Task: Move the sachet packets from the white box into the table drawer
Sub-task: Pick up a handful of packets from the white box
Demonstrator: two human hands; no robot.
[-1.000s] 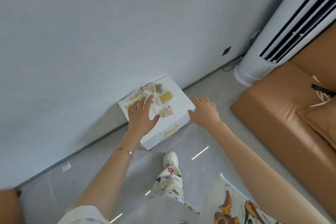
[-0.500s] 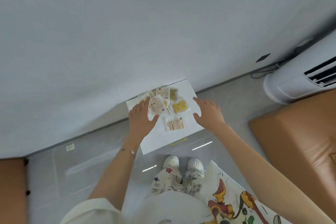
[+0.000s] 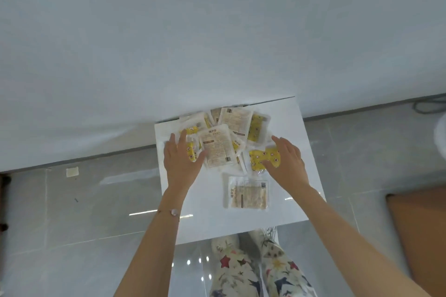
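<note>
Both hands are spread flat, gripping nothing: left hand (image 3: 179,164) on the left edge of the sachets (image 3: 218,149), right hand (image 3: 287,161) touching a yellow sachet (image 3: 261,155). They lie piled on the white table (image 3: 207,219); their print is too blurred to read.

Glossy plastic sachet packets (image 3: 218,147) — smooth matt white box (image 3: 289,132), polished floor tiles (image 3: 96,200).
</note>
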